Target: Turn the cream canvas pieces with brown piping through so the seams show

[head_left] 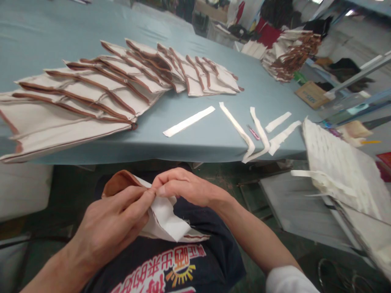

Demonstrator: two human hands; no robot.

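Over the dark printed apron (214, 244), my left hand (117, 215) pinches the upper edge of a white and brown fabric piece (166, 217). My right hand (186, 187) is closed at the same spot, thumb and fingertips meeting the left fingertips there. A brown flap (119, 183) of the piece curls up behind the left hand. Its white part hangs below the fingers, and a brown-edged end shows under it on my lap. The exact pinched spot is hidden by the fingertips.
On the blue-covered table (146, 150) lies an overlapping row of cream fabric pieces (100, 89) with brown edging. White strips (189, 121) and a small pink-handled tool (253, 132) lie nearer. More white strips (336, 171) are at right, and a brown-and-cream stack (290, 53) stands behind.
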